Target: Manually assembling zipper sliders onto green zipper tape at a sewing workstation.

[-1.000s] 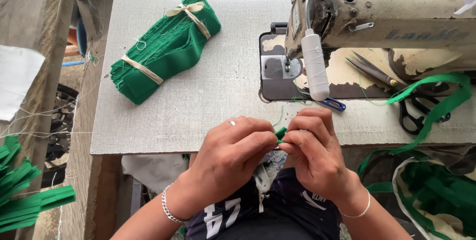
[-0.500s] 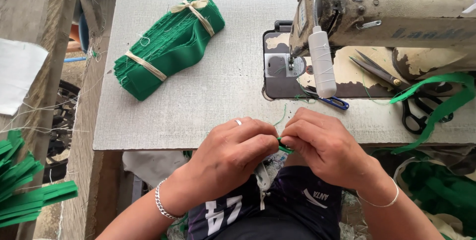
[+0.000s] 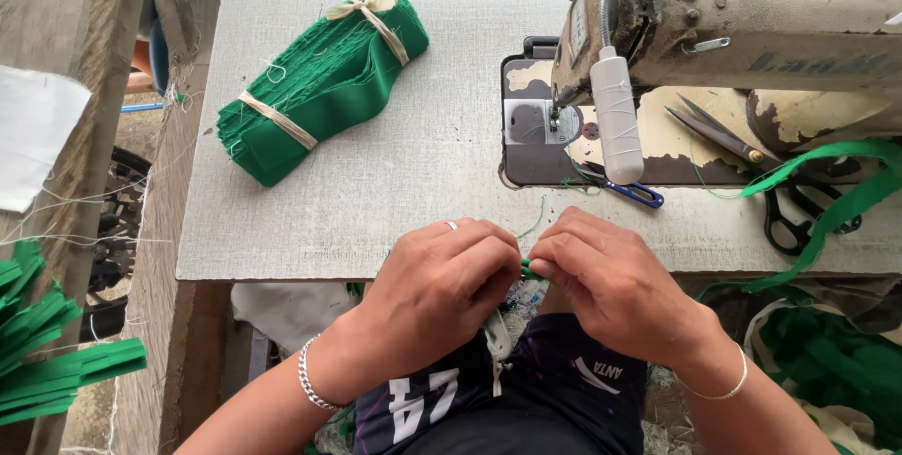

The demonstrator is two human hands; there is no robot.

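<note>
Fingers of my left hand (image 3: 442,281) and right hand (image 3: 611,281) pinch shut on a small green fabric strip (image 3: 529,270) between them, at the bench's (image 3: 451,154) six o'clock edge.

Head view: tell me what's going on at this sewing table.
A person seated at the table edge pinches a small green fabric piece between the left hand and right hand. The sewing machine stands idle behind. A tied bundle of green fabric lies on the table; scissors rest by the machine.

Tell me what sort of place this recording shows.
Probably a small garment sewing workshop: a worn industrial sewing machine on a grey worktable, a tied bundle of green fabric pieces, and black-handled scissors.
</note>
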